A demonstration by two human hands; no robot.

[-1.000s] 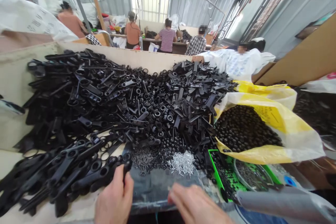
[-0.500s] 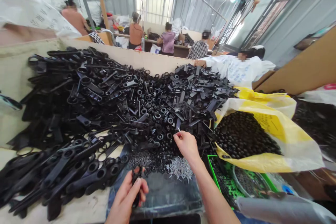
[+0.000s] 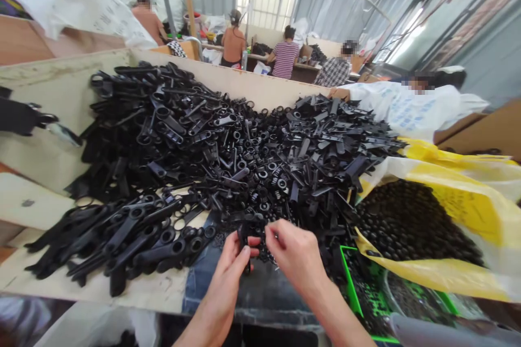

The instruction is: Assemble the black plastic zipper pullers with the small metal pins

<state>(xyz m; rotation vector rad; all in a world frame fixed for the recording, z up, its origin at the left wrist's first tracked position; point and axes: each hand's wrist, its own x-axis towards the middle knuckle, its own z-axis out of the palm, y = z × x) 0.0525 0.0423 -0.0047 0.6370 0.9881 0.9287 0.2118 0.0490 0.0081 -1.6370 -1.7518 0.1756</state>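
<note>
Low in the middle of the view, my left hand is wrapped round a black plastic part, held upright. Just right of it, my right hand has thumb and forefinger pinched together. Whatever is between those fingertips is too small or hidden to make out. The two hands are close but apart. Behind them rises a heap of loose black rings. The small metal pins on the bench are mostly covered by my hands.
Long black handle-like parts lie at left. Flat black pieces are heaped at back right. A yellow-and-white sack holds round black pieces beside a green tray. Wooden boards edge the bench; several people sit beyond.
My right hand has come down and toward my left hand; the pale pin at its fingertips no longer shows. The left hand has risen with the black part. The view has swung left.
</note>
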